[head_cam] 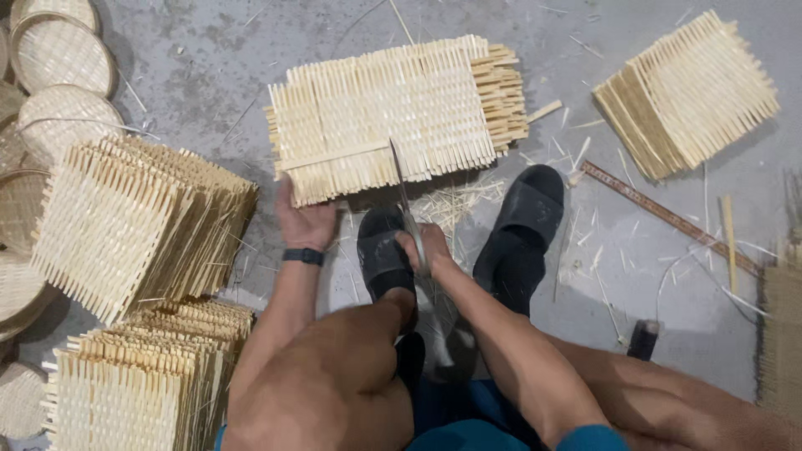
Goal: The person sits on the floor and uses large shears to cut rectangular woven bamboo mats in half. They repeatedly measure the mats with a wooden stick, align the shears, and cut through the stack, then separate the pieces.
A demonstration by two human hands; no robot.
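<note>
A stack of square woven bamboo mats (393, 117) lies on the concrete floor in front of me. My left hand (302, 219) presses on its near left edge; a black band sits on that wrist. My right hand (423, 244) is shut on the handle of a long thin blade (398, 179). The blade points away from me and its tip rests on the near edge of the stack. A loose bamboo strip lies across the mat's front. My feet in black sandals (522, 230) rest just below the stack.
Piles of woven bamboo mats stand at left (138, 221), lower left (146, 376) and upper right (689, 92). Round woven trays (63, 54) line the far left. A long wooden ruler (668, 217) and bamboo trimmings (455, 200) lie on the floor.
</note>
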